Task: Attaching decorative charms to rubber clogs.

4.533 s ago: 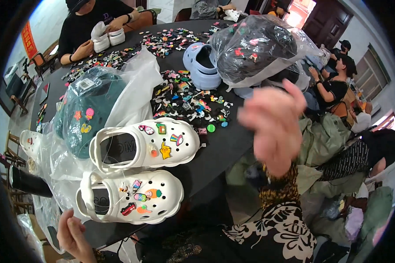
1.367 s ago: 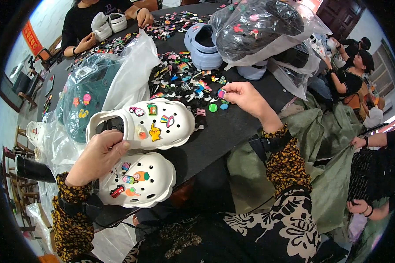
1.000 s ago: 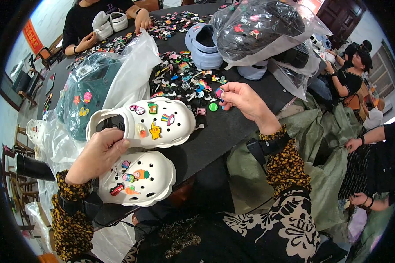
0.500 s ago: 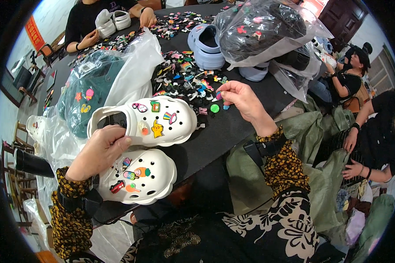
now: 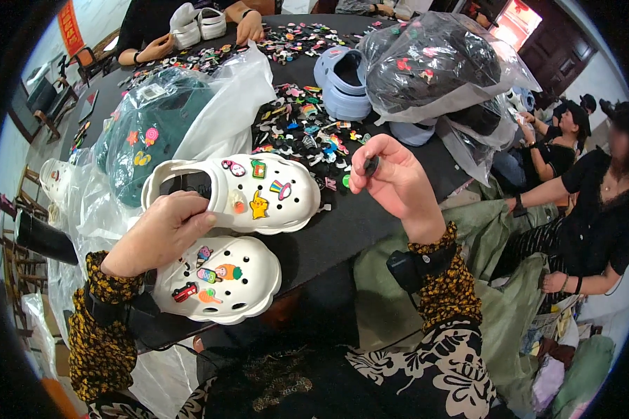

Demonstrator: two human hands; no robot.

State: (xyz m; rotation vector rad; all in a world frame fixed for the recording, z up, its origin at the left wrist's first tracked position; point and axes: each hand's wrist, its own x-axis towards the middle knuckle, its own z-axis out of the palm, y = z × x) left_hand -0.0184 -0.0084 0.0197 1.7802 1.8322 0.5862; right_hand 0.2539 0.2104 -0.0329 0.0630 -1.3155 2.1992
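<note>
My left hand (image 5: 162, 230) rests curled on the white clogs (image 5: 248, 202) at the counter's (image 5: 356, 220) near edge. At its three o'clock, my right hand (image 5: 391, 178) pinches a small dark charm (image 5: 371, 166) in raised fingertips, beside the charm pile (image 5: 307, 133).

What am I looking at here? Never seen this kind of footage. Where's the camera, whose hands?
No machine: a person wears a fisheye camera on the head, looking down, so edges bend. The forearms from below are theirs. The left hand rests on the upper white clog, above a second white clog, both studded with charms. The right hand pinches a small dark charm. On the black table: a charm pile, blue clogs, bagged clogs. Other people work nearby.
</note>
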